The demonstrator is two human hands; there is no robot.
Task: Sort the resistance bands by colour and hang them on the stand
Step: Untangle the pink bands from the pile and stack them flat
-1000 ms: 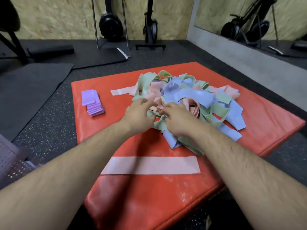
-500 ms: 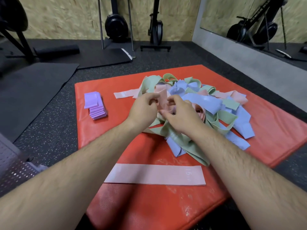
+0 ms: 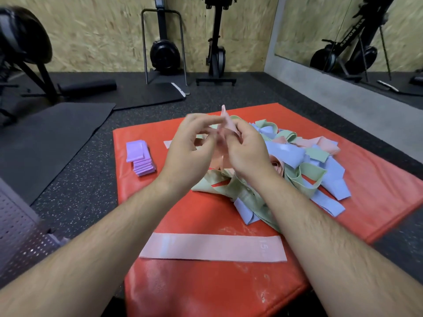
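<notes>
A tangled pile of green, blue and pink resistance bands (image 3: pixel 297 165) lies on a red mat (image 3: pixel 183 213). Above the pile, my left hand (image 3: pixel 190 152) and my right hand (image 3: pixel 245 152) both pinch one pink band (image 3: pixel 225 124), which hangs down between them. A flat pink band (image 3: pixel 212 248) lies alone near the mat's front edge. A stack of folded purple bands (image 3: pixel 140 157) sits at the mat's left side. Another pink band (image 3: pixel 167 144) pokes out behind my left hand. No hanging stand is clearly visible.
A grey perforated panel (image 3: pixel 16 236) stands at the left edge. Black floor mats (image 3: pixel 50 143) lie at the left. Gym machines (image 3: pixel 164 49) stand against the wooden back wall. A mirror (image 3: pixel 354 35) lines the right wall.
Both hands have risen from the pile, lifting a pink band out of the tangle. The camera has tilted, so the mat sits lower in view.
</notes>
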